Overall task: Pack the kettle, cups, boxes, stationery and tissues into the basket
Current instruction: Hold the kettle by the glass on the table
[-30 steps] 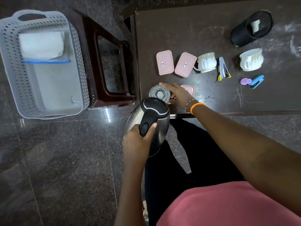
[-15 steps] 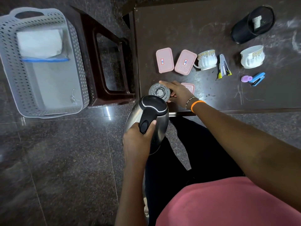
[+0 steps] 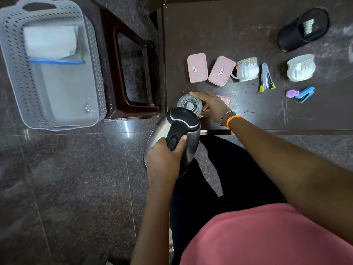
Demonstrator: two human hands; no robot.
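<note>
My left hand (image 3: 164, 159) grips the black handle of a steel kettle (image 3: 188, 148), held in the air just off the table's near left corner. My right hand (image 3: 210, 106) wraps round a clear glass (image 3: 188, 104) standing on the table (image 3: 248, 35) beside the kettle. A small pink box (image 3: 226, 100) lies half hidden behind that hand. Two pink boxes (image 3: 197, 67) (image 3: 221, 71), two white cups (image 3: 247, 69) (image 3: 300, 67), a stapler (image 3: 266, 77), a blue stapler (image 3: 305, 94) and a purple eraser (image 3: 291, 93) lie farther back. The grey basket (image 3: 95, 73) on the floor at left holds a tissue pack (image 3: 50, 42).
A dark brown stool (image 3: 133, 73) stands between the basket and the table. A black mesh pen holder (image 3: 303, 28) lies on its side at the table's far right. Dark polished floor spreads below the basket. My lap and pink shirt fill the lower right.
Both hands keep their holds. The kettle has stayed near the table corner, shifting only slightly, and the view has tilted a little.
</note>
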